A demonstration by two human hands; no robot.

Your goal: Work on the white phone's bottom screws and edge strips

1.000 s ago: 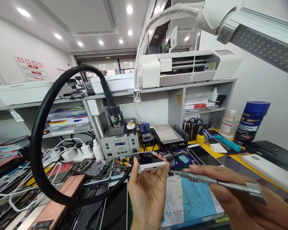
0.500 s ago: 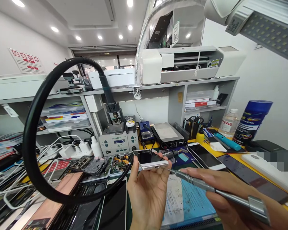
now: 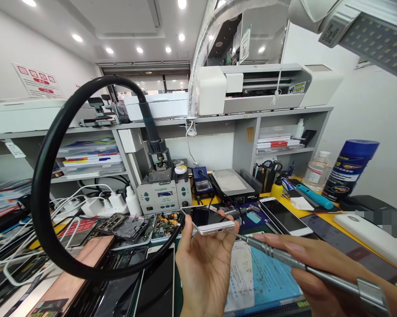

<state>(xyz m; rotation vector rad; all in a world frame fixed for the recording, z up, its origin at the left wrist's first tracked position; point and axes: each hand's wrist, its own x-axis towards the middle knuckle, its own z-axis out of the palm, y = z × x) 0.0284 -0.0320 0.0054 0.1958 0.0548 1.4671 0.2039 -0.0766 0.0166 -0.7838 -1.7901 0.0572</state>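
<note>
A white-edged phone [image 3: 209,219] lies dark screen up in the left hand [image 3: 205,270], its port edge nearest. Right of the phone slants a slim silver screwdriver [image 3: 277,255], tip just beside the phone's near corner.

The left grip [image 3: 205,264] holds a white-framed smartphone [image 3: 209,219], screen up; at the smartphone's four o'clock, the right grip [image 3: 330,257] pinches a metal screwdriver [image 3: 284,259], its tip close by. A hot-air rework station [image 3: 161,196] stands at the smartphone's ten o'clock.
</note>
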